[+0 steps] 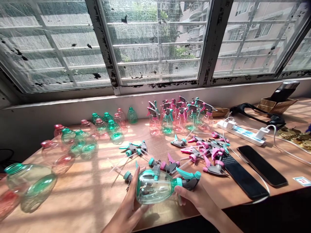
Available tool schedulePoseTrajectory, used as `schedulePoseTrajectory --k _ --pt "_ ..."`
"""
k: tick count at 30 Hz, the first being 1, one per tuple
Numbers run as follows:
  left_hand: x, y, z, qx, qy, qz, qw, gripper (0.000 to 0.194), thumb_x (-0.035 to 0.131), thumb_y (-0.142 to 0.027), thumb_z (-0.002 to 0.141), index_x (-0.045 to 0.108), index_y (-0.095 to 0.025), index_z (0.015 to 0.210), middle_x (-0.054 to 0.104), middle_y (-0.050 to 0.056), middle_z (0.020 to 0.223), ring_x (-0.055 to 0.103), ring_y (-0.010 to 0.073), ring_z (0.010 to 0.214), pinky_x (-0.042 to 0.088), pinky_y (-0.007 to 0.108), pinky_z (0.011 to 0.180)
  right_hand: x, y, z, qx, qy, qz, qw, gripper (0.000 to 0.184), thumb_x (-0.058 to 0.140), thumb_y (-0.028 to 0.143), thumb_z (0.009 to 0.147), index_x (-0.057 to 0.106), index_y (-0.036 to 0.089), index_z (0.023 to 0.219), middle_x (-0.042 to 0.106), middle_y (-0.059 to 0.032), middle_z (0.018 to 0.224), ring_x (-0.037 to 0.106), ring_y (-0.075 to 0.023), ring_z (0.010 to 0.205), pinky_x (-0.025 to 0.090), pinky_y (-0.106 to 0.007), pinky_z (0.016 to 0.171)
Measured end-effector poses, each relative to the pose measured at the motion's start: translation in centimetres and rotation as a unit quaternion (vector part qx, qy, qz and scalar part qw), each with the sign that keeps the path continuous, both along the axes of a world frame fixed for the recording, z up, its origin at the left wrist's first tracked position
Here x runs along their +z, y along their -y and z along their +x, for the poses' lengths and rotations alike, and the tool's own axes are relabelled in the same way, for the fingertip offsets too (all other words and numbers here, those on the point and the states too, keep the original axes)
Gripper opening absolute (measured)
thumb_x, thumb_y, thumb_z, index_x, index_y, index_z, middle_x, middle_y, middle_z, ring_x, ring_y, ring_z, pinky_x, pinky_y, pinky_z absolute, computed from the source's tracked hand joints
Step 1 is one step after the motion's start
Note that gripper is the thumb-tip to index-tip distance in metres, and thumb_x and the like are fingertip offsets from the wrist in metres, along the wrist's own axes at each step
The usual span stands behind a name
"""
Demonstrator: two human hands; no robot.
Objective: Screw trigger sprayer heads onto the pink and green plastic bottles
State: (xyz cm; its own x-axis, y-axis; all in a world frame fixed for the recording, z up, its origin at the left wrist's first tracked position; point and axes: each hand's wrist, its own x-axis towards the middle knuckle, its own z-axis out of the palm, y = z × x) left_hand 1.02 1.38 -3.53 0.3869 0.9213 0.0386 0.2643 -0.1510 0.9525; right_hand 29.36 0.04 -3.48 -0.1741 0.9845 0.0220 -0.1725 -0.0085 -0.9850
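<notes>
**Spray bottle [154, 191] held sideways near the table's [85, 200] front edge**

At far left, open-necked bottles [30, 181] in pink and green stand along the table's side, the nearest running out of view. A broad strip of sunlit wood separates them from the left hand [131, 205], its fingers curled around the spray bottle's base. Loose sprayer heads [171, 166] crowd just behind, leaving little room; farther back, capped bottles [167, 123] cluster near the wall. The right hand's [193, 197] fingers pinch the green collar [178, 183]. Rightward, two phones [262, 165] lie near the front edge, a power strip [240, 132] behind them.
</notes>
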Motion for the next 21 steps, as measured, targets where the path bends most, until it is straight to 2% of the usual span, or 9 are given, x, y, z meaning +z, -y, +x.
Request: schedulePoseTrajectory --k 3,6,8,10,13,16,18,21 --pt "-0.3 -0.1 -0.2 -0.008 0.010 -0.018 1.000 0.110 0.075 -0.054 0.093 0.000 -0.037 0.172 0.014 0.006 0.184 0.014 0.0419 0.167 0.011 0.057 0.135 -0.4 0.0 0.1 0.004 0.014 -0.003 1.000 0.041 0.084 0.060 0.086 0.076 0.020 0.083 0.069 0.0006 0.062 0.065 -0.0178 0.056 0.055 -0.030 0.057" --pt "-0.2 -0.3 -0.3 -0.008 0.011 -0.019 1.000 0.103 0.075 -0.055 0.093 0.013 -0.035 0.172 0.013 0.005 0.184 0.011 0.0416 0.167 0.013 0.054 0.136 -0.6 0.0 0.1 0.008 0.020 -0.006 1.000 0.044 0.083 0.061 0.086 0.074 0.019 0.076 0.068 -0.0004 0.061 0.064 -0.0182 0.058 0.057 -0.031 0.058" --pt "0.1 -0.2 -0.1 -0.003 0.008 -0.017 1.000 0.099 0.075 -0.055 0.093 0.018 -0.034 0.172 0.013 0.005 0.184 0.017 0.0413 0.166 0.018 0.053 0.136 -0.6 0.0 0.1 0.004 0.011 -0.007 1.000 0.043 0.084 0.061 0.085 0.074 0.019 0.080 0.069 0.0002 0.062 0.064 -0.0176 0.057 0.057 -0.031 0.057" --pt "0.5 -0.2 0.1 0.001 0.001 -0.014 1.000 0.100 0.074 -0.055 0.094 0.014 -0.035 0.172 0.015 0.006 0.183 0.021 0.0403 0.166 0.018 0.051 0.136 -0.5 0.0 0.1 0.001 0.005 -0.007 1.000 0.043 0.084 0.061 0.085 0.075 0.019 0.085 0.070 0.0007 0.063 0.063 -0.0168 0.056 0.056 -0.030 0.056" --pt "1.0 0.0 0.3 0.007 -0.011 -0.008 1.000 0.103 0.068 -0.059 0.097 0.002 -0.037 0.173 0.015 0.006 0.183 0.019 0.0378 0.167 0.013 0.050 0.136 -0.3 0.0 0.1 0.003 0.011 -0.007 1.000 0.044 0.085 0.061 0.085 0.076 0.019 0.090 0.068 0.0015 0.062 0.064 -0.0169 0.056 0.057 -0.030 0.057" --pt "1.3 0.1 0.4 0.005 -0.011 -0.018 1.000 0.103 0.064 -0.062 0.098 -0.004 -0.037 0.172 0.021 0.006 0.182 0.029 0.0389 0.163 0.021 0.049 0.135 -0.3 0.0 0.2 0.005 0.017 -0.009 1.000 0.043 0.084 0.061 0.086 0.077 0.019 0.089 0.068 0.0017 0.060 0.064 -0.0170 0.057 0.057 -0.030 0.058" --pt "1.3 0.2 0.4 0.003 -0.003 -0.035 0.999 0.111 0.070 -0.062 0.095 -0.006 -0.036 0.172 0.027 0.007 0.180 0.037 0.0402 0.159 0.024 0.049 0.134 -0.4 0.0 0.2 0.005 0.015 -0.009 1.000 0.043 0.084 0.061 0.086 0.076 0.019 0.086 0.069 0.0012 0.061 0.064 -0.0166 0.057 0.057 -0.030 0.058" --pt "1.1 0.2 0.3 0.003 0.033 -0.070 0.997 0.122 0.079 -0.061 0.088 -0.005 -0.034 0.172 0.025 0.008 0.181 0.034 0.0426 0.160 0.025 0.049 0.133 -0.6 0.0 0.1 0.002 0.013 -0.012 1.000 0.044 0.085 0.061 0.085 0.076 0.019 0.086 0.069 0.0016 0.061 0.064 -0.0160 0.056 0.056 -0.028 0.057"
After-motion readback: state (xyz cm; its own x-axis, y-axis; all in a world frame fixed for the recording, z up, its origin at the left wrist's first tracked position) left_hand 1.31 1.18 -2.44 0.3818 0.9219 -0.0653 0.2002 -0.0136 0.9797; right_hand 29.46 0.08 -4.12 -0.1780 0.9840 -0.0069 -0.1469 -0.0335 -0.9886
